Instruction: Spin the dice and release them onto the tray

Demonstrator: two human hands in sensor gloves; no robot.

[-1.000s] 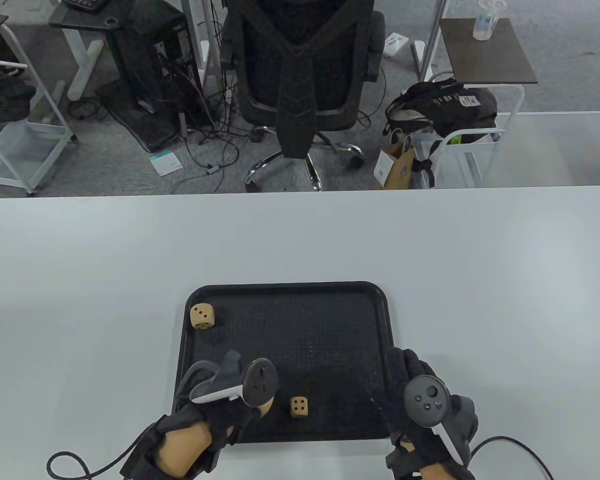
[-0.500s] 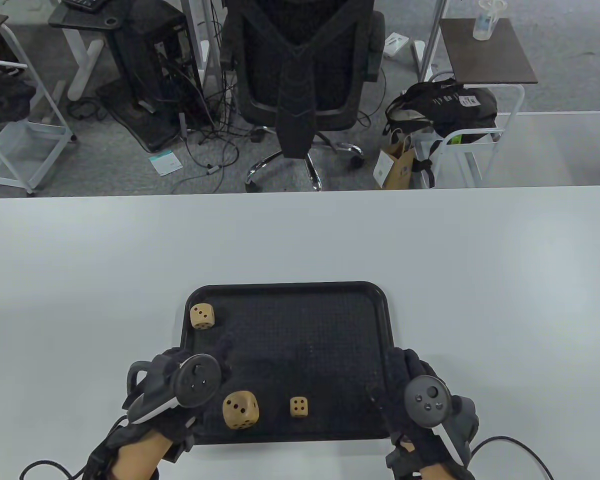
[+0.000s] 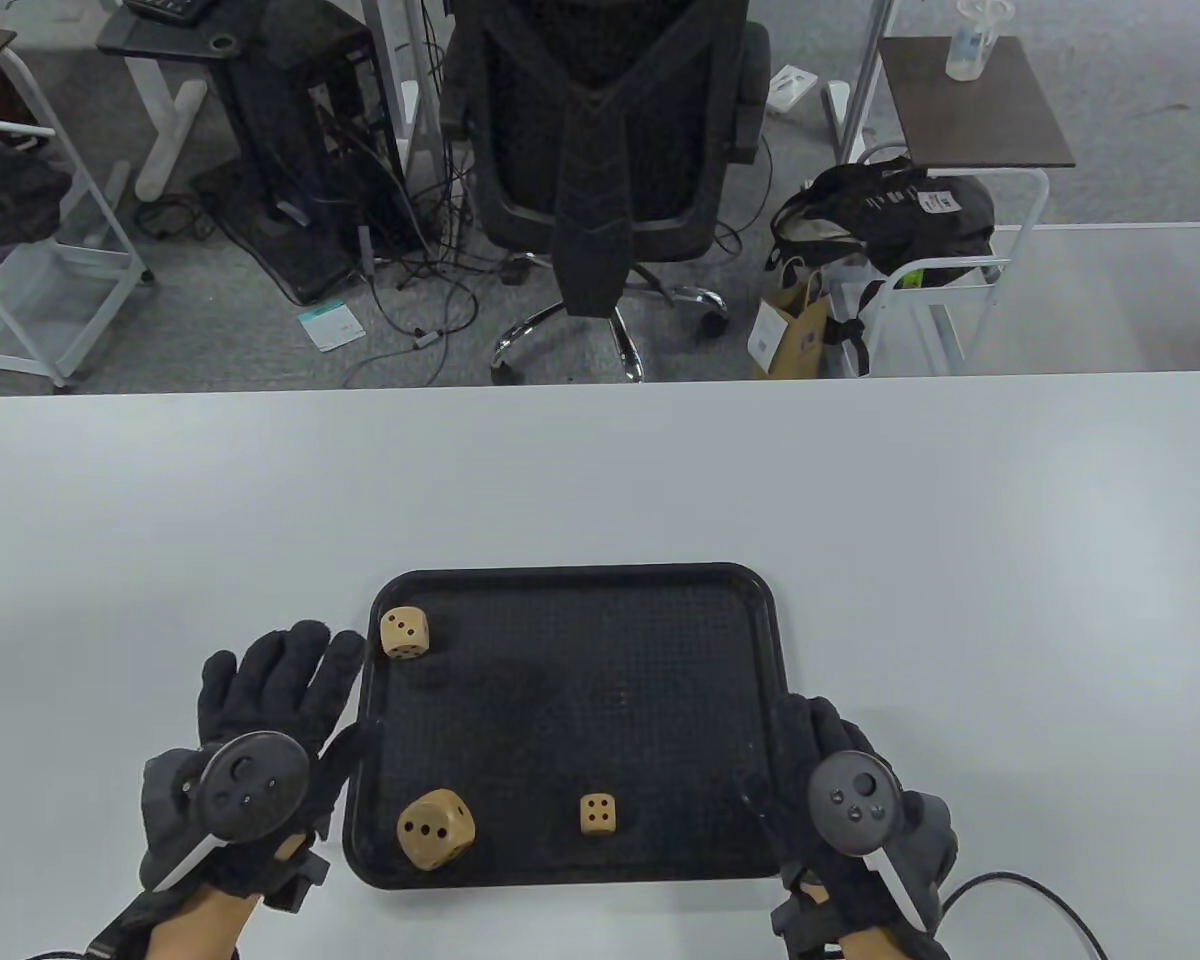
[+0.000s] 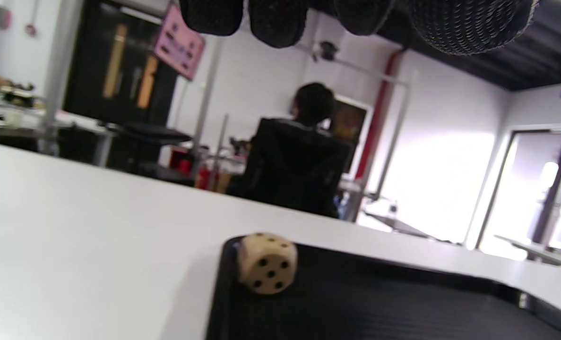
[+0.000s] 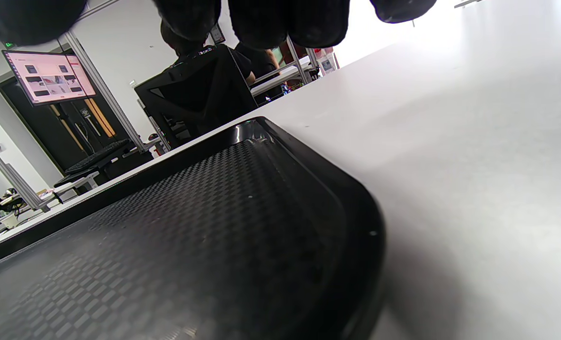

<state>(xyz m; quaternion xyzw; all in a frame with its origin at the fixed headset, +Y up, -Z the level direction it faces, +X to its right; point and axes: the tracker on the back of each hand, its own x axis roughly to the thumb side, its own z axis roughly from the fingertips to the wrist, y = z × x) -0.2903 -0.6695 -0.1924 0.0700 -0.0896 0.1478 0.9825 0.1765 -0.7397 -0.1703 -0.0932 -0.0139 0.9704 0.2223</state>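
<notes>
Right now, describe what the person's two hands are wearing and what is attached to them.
Both hands wear black knitted sensor gloves. The left hand has a dark grey round-faced tracker with a white handle strapped to its back. The right hand carries a matching tracker with small buttons on its face. A black cable loops away from the right wrist.

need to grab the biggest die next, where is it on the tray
In the table view the biggest die sits in the tray's near-left corner, left of the small die and just right of the open left hand.
</notes>
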